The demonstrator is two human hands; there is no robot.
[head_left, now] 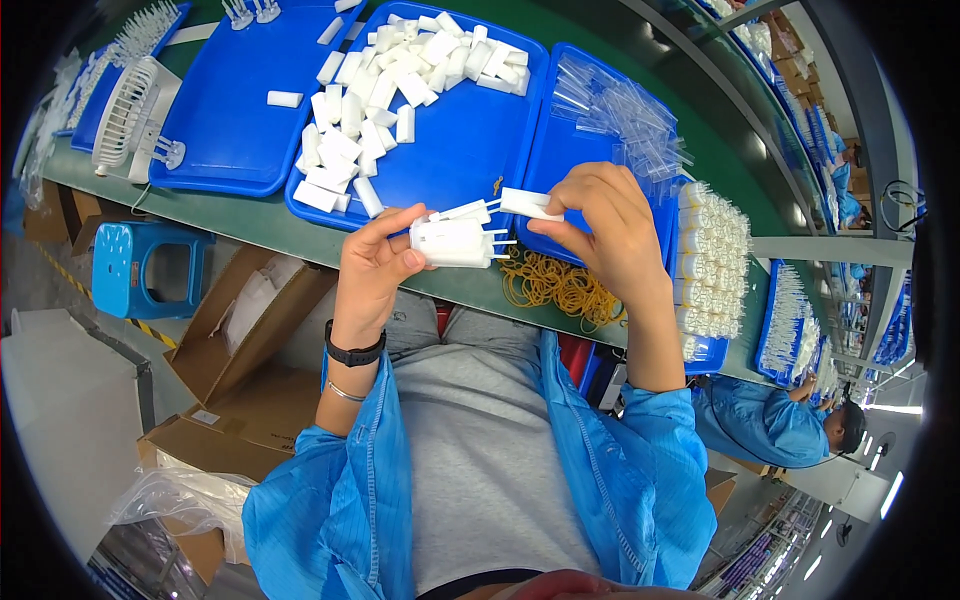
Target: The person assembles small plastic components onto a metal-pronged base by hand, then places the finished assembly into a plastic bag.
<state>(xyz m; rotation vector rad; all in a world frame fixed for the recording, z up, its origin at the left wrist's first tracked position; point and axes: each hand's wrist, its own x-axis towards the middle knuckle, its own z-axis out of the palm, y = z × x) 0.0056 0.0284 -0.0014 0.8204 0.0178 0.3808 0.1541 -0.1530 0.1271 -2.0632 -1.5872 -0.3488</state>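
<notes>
My left hand (375,258) is closed on a white plastic part (450,243) with several thin prongs sticking out to the right. My right hand (608,222) pinches a small white block-shaped piece (528,203) between thumb and fingers. The left end of that piece meets the tip of an upper prong; whether the prong goes into it I cannot tell. Below the hands, yellow rubber bands (560,285) lie in a tangled heap. Many similar white pieces (430,65) are piled in a blue tray (455,150) just beyond.
Clear plastic strips (620,115) fill another blue tray (560,150). Stacked white parts (712,265) stand at the right. A white fan (120,115) and a blue tray (225,120) are at the left. Below are a blue stool (140,270) and cardboard boxes (235,330). A co-worker (770,420) sits at right.
</notes>
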